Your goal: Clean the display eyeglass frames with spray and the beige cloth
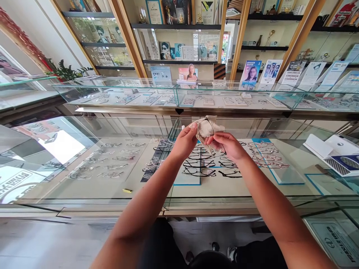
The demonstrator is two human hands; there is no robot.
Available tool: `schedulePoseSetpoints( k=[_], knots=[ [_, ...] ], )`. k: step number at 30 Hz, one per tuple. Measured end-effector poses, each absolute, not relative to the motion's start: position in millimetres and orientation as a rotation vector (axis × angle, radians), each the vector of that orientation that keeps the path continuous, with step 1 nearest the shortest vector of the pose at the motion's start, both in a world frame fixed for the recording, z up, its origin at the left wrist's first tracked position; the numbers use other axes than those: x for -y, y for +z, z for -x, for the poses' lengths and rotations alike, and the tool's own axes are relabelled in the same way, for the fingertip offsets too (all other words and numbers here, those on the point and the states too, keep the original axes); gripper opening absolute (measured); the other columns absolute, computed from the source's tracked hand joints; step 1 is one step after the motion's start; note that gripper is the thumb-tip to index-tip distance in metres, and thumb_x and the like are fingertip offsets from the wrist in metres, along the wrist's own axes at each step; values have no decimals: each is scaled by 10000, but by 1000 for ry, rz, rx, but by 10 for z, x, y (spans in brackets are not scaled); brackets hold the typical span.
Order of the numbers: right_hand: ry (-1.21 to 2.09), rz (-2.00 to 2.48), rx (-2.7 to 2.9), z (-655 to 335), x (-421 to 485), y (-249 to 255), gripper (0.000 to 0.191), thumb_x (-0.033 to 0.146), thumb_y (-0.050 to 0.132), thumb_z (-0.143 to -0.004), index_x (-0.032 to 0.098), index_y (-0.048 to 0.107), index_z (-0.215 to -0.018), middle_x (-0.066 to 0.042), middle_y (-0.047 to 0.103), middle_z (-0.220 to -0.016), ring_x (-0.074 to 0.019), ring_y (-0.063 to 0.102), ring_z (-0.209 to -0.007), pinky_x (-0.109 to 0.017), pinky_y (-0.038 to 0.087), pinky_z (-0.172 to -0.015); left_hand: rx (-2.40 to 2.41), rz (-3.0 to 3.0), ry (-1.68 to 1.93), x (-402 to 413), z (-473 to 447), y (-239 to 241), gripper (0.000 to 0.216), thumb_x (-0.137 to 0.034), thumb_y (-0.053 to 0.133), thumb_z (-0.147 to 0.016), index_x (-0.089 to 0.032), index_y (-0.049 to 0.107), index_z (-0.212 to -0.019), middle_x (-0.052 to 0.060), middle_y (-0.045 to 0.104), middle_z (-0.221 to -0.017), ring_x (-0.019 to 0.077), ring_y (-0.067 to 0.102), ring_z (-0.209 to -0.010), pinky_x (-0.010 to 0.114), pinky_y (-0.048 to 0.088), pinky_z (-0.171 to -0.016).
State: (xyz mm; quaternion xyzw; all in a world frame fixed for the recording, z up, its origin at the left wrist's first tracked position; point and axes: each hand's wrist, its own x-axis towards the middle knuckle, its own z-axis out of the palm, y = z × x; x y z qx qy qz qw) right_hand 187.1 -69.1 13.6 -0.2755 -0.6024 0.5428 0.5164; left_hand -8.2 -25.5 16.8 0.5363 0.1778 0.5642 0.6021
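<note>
Above the glass counter, both my hands are raised together around a crumpled cream cloth (205, 129) and a pair of thin dark-framed eyeglasses (212, 127). The cloth lies over a lens, and one loose end hangs below. My left hand (185, 140) is closed on the cloth at its left side, thumb on top. On the right, my right hand (228, 145) pinches the eyeglasses near the lower rim, with a thin dark temple hanging under the fingers. Part of the frame is hidden by cloth and fingers.
Under the glass top of the counter (112, 192) lie rows of eyeglasses (199, 163). A white and blue box (333, 151) stands at the right. Behind is another glass display case (196, 106) with upright leaflets (250, 74). A small yellow item (127, 191) lies near the front left.
</note>
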Motion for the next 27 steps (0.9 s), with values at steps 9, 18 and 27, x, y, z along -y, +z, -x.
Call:
schedulePoseSetpoints(
  k=[9,18,27],
  knots=[
    [1336,643,1286,-1952,706,207,372,594,829,-841,224,870,-848,-91,856,-868,-123,413,-555,-327,241,-520,-410,-1172,1298,206,134,149,555,-664,986,-808,-168,801,-976,69,815,-928,257,796,-1023,332,628,-877],
    [1043,737,1241,-2040,670,206,312,537,761,-884,253,888,-907,-82,844,-935,-154,398,-616,-356,291,-570,-457,-1255,1200,222,166,154,553,-684,968,-823,-170,829,-972,50,772,-867,202,733,-856,296,587,-765],
    [749,769,1240,-2082,648,211,234,465,757,-915,282,882,-840,-59,749,-1063,-183,467,-765,-364,334,-649,-523,-1265,1098,224,251,199,555,-674,1007,-777,-166,794,-843,17,736,-776,134,667,-690,247,577,-675]
  ],
)
